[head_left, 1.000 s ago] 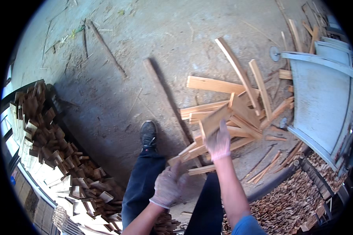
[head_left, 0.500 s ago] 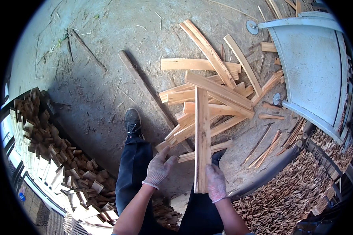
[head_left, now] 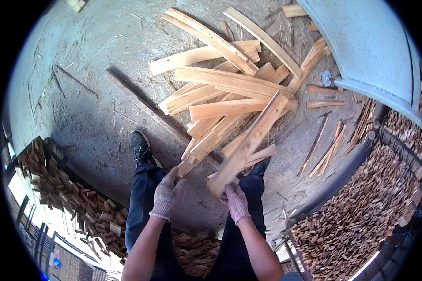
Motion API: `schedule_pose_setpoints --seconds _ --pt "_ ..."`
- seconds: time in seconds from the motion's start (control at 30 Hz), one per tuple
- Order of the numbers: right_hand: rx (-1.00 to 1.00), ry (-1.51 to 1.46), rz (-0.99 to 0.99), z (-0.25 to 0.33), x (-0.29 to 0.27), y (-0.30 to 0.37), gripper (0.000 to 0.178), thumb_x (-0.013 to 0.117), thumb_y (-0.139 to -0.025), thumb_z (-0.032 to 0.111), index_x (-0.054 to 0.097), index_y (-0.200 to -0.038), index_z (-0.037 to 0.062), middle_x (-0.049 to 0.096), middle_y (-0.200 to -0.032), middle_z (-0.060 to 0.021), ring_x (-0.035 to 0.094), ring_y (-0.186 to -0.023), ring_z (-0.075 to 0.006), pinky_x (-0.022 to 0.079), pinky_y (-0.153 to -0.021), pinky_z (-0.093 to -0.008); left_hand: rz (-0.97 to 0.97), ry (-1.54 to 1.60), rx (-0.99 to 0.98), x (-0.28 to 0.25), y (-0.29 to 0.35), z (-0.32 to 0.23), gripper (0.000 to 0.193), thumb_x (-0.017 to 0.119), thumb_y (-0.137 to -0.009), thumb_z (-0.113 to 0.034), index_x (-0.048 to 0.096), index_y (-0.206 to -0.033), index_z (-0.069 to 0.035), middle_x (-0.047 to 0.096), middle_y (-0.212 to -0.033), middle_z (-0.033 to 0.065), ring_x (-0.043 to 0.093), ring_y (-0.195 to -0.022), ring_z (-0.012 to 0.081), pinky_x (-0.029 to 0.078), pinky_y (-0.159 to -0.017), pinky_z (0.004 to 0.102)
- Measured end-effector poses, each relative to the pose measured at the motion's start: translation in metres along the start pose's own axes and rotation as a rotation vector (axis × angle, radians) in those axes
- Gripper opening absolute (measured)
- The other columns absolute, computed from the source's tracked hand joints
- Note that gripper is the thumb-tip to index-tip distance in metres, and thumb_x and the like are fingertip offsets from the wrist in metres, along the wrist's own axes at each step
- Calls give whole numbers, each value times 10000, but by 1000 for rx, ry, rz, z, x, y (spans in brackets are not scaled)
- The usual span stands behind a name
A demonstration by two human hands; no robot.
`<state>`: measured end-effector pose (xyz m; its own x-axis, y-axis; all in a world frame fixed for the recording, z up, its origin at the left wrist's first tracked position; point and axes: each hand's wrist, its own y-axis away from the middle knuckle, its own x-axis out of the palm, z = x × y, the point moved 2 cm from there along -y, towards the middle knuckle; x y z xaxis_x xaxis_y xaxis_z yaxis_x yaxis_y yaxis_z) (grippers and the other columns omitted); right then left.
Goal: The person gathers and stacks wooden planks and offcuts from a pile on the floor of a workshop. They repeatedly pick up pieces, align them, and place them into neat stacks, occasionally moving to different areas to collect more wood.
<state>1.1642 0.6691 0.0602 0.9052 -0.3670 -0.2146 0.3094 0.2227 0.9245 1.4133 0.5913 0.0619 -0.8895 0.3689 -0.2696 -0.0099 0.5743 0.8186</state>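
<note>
A pale wooden plank [head_left: 254, 138] slants up and to the right over the pile, its near end smeared by motion. My right hand [head_left: 236, 201], in a knitted work glove, is closed at that near end. My left hand [head_left: 168, 195], gloved too, holds nothing; its fingers are apart and point forward, close to the near tip of a board [head_left: 186, 167] in the pile. Beyond both hands several long sawn boards [head_left: 225, 110] lie crossed over one another on the floor. A shorter piece of wood [head_left: 262, 154] shows just behind the held plank.
Small cut wood blocks fill a heap [head_left: 86, 199] on the left and a larger heap [head_left: 356, 210] on the right. A dark wooden beam [head_left: 143, 105] lies on the concrete floor [head_left: 94, 122]. Thin sticks [head_left: 328, 147] lie right of the pile, below a light-blue metal panel [head_left: 365, 42].
The plank in my right hand has swung from nearly upright in the picture to a rightward slant. My left hand has moved slightly left. The whole view has shifted.
</note>
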Motion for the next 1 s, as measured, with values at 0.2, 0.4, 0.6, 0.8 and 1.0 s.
schedule_pose_setpoints --seconds 0.2,0.4,0.6,0.8,1.0 --pt "379 -188 -93 -74 -43 -86 373 703 -927 424 616 -1174 159 606 -988 15 608 -820 -133 499 -739 -359 -133 -695 587 -5 -108 -74 752 793 -825 -288 446 -1458 -79 612 -1231 195 622 -1052 362 520 -886 453" --pt "302 -34 -333 -115 -78 -218 580 750 -878 429 582 -1259 24 668 -1122 -139 663 -967 -235 501 -871 -344 -79 -1256 731 39 -233 -178 951 761 -816 -529 337 -1543 -88 431 -1515 217 378 -1432 382 351 -1171 494" --pt "107 -74 -604 -94 -53 -246 681 787 -803 414 620 -1192 -119 680 -1201 -215 669 -1062 -268 498 -948 -336 -169 -1272 641 47 -304 -187 1053 775 -745 -592 322 -1565 -110 428 -1534 200 438 -1396 382 374 -1154 471" --pt "-208 -205 -253 10 -59 -232 846 742 -866 484 444 -1390 -109 598 -1307 -235 615 -1161 -308 466 -1023 -364 56 -1050 538 41 -277 -126 798 760 -807 -584 595 -1368 -41 657 -1179 211 660 -1053 317 547 -939 403" --pt "102 -312 -34 38 -65 -264 1033 625 -869 709 237 -1598 89 356 -1585 -128 369 -1434 -317 305 -1138 -521 -109 -783 424 42 -259 -117 908 758 -835 -533 406 -1493 -16 459 -1480 263 479 -1358 407 418 -1129 455"
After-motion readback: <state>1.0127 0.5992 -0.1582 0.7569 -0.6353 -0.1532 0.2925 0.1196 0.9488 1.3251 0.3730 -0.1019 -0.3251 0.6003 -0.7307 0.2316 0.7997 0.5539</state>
